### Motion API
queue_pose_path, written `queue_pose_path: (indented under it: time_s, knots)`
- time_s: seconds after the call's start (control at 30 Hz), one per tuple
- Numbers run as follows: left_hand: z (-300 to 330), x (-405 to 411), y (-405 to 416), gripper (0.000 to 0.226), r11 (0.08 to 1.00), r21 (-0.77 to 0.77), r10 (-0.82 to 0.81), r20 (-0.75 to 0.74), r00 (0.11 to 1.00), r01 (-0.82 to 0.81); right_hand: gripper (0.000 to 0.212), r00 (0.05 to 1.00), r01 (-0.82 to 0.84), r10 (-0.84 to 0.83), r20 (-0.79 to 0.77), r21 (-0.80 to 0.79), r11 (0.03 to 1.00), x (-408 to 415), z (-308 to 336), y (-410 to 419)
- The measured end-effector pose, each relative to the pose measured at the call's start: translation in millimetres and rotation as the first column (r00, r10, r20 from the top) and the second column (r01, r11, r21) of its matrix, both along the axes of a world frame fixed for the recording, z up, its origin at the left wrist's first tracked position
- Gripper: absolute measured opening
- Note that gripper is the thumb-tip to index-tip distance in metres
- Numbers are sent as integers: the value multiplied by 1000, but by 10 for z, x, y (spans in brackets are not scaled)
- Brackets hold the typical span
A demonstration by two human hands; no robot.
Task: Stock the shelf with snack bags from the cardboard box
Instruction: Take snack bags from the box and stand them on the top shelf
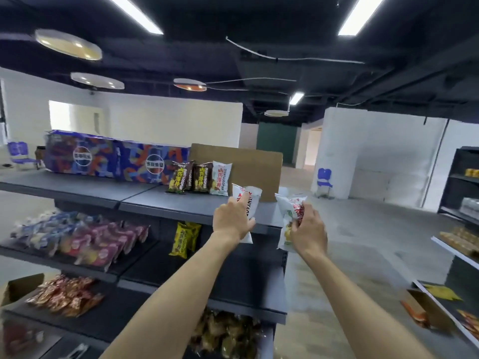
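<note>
My left hand [232,218] grips a white snack bag [248,200] held upright at the front edge of the dark top shelf [145,195]. My right hand [307,229] grips a second white bag [290,211], just off the shelf's right end. On the top shelf stand two brown snack bags [190,177] and one white bag [221,178], side by side. Behind them stands the cardboard box [246,164]; what it holds is hidden.
Blue drink cartons [108,161] line the top shelf's back left. Yellow bags [184,238] and purple and blue bags [85,239] fill the second shelf; red and brown packs lie lower. Another shelf unit [461,255] with a small box stands right, across a grey aisle floor.
</note>
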State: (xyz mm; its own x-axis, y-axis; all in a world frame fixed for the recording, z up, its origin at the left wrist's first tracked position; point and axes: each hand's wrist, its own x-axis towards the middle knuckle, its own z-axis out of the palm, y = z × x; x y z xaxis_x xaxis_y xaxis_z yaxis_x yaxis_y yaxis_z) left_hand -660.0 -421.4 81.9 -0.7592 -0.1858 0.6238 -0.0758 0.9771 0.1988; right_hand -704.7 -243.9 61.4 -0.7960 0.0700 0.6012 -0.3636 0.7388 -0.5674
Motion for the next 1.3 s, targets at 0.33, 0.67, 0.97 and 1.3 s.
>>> queue_pose_path:
  time_s: [0.33, 0.67, 0.97, 1.3]
  knots:
    - [213, -173, -1294, 63, 995, -69, 61, -99, 993, -68, 45, 995, -69, 69, -73, 8, 998, -184, 356, -1394]
    - [277, -803, -1961, 61, 991, -129, 18, -103, 995, -31, 43, 992, -23, 25, -121, 22, 999, -697, 451, -2127]
    - [109, -1863, -2112, 54, 988, -154, 8, -29, 1000, -13, 34, 998, 21, -20, -65, 6, 1000, -1725, 240, -2177]
    - [80, -3007, -2055, 62, 989, -122, 77, -86, 993, -87, 41, 1000, 1, 0, -26, 54, 999, -2803, 191, -2226]
